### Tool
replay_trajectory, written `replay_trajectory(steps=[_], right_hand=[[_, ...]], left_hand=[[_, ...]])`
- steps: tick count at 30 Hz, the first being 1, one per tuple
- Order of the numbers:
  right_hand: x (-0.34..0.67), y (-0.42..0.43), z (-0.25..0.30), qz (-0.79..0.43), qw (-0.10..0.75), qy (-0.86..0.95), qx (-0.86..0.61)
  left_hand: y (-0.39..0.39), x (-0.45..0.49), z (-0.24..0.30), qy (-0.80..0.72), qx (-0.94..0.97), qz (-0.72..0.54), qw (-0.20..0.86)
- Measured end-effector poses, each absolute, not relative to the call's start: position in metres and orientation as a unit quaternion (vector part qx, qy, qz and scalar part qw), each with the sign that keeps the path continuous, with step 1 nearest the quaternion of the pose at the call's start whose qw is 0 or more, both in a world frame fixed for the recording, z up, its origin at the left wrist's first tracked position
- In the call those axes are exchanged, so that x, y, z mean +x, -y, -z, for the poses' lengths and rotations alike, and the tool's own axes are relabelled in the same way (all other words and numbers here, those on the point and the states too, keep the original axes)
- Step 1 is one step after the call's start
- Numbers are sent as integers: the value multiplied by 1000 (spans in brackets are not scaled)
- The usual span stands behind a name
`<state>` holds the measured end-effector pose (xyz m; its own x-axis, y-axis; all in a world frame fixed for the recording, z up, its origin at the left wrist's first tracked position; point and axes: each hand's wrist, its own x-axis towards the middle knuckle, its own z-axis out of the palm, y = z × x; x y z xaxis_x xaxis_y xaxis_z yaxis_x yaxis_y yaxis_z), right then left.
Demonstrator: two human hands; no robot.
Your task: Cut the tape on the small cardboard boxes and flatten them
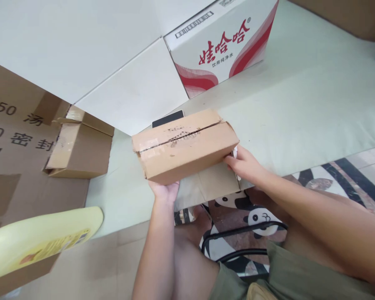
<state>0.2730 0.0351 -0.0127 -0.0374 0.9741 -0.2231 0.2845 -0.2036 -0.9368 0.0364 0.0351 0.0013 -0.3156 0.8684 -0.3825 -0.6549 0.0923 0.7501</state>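
Observation:
A flat brown cardboard box with torn tape along its top seam is held up above my lap. My left hand supports its near left underside, fingers hidden beneath it. My right hand grips the box's right end, fingers curled against the side. Below the box lies a brown paper sheet or flap. A dark phone-like slab peeks out behind the box.
A white carton with red lettering stands at the back. A small open cardboard box and a large printed carton lie left. A pale yellow object sits front left. Panda-print fabric lies on my lap.

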Motion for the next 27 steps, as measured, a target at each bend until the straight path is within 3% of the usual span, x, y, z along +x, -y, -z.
replay_trajectory(steps=[27], right_hand=[[275,-36,20,-482,347,542,-595]], left_hand=[[-34,36,-2,-485,116,-657,565]])
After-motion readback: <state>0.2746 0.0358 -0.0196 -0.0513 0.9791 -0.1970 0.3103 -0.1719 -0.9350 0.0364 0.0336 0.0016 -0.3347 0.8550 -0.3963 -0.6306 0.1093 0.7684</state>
